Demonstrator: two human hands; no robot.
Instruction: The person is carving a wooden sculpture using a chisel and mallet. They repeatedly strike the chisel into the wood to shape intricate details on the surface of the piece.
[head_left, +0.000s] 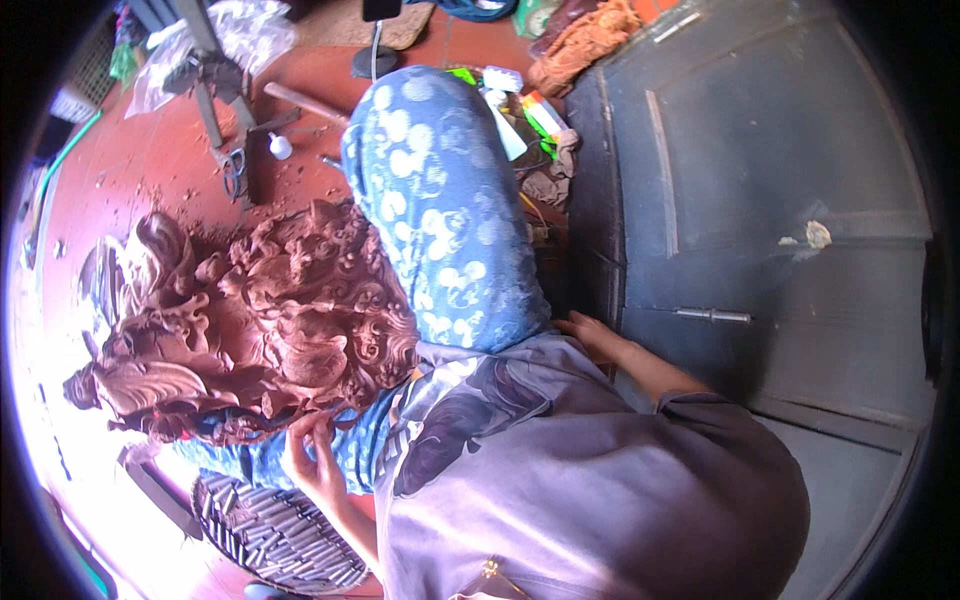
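A large reddish-brown wood carving [300, 330] with deep relief of folds and curls lies on the left, partly over my blue patterned trouser leg [440, 210]. My left hand [312, 460] is at its near edge, fingers bent and closed against the rim of the wood. Past my right thigh, my right hand [592, 336] reaches down beside my hip, close to the dark cabinet. Its visible fingers are stretched out and hold nothing that shows; the rest of that hand is hidden by my leg and shirt.
A round dark basket [215, 530] of metal carving tools stands near left. A metal stand [215, 90], a small white bottle [280, 147] and a wooden handle [300, 103] are ahead on the red tiled floor. A grey-blue cabinet [760, 130] bounds the right side; another carving [585, 50] lies beyond.
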